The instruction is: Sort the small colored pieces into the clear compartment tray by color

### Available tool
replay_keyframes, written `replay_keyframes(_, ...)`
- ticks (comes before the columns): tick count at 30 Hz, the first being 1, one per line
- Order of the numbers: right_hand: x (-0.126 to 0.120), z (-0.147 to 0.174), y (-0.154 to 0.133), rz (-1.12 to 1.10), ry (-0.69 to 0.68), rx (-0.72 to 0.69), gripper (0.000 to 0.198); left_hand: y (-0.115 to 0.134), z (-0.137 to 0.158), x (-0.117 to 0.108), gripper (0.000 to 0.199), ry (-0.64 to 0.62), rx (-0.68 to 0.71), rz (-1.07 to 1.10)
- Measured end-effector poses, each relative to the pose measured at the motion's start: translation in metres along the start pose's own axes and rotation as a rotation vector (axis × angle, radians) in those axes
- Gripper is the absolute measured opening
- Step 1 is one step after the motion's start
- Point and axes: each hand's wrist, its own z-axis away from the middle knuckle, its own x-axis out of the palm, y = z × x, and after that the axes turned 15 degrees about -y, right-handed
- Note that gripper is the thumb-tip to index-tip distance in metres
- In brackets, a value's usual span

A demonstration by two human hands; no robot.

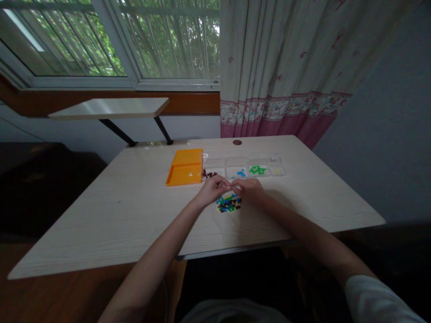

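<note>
My left hand and my right hand meet fingertip to fingertip above the table, both pinched closed. Whatever sits between the fingertips is too small to make out. Just below them lies a pile of small mixed pieces, blue, green, dark brown and yellow. Behind the hands stands a clear compartment tray. Its front compartments hold dark brown pieces, blue pieces, green pieces and a yellow piece.
An open orange case with a few pale bits adjoins the tray's left end. A raised shelf on black legs stands at the back left of the pale wooden table. A curtain and a window are behind.
</note>
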Motion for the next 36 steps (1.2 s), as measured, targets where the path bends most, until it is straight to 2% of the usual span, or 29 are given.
replay_keyframes(9,0.0016,0.0007,0.0038,0.024,0.027,-0.046,0.02,0.0043,0.001,-0.0008,0.025,-0.037,0.016,0.061)
replay_keyframes(36,-0.0005,0.0012,0.0029,-0.064,-0.013,-0.036,0.021,0.0054,0.002,-0.0037,0.03,-0.033,0.036,-0.042)
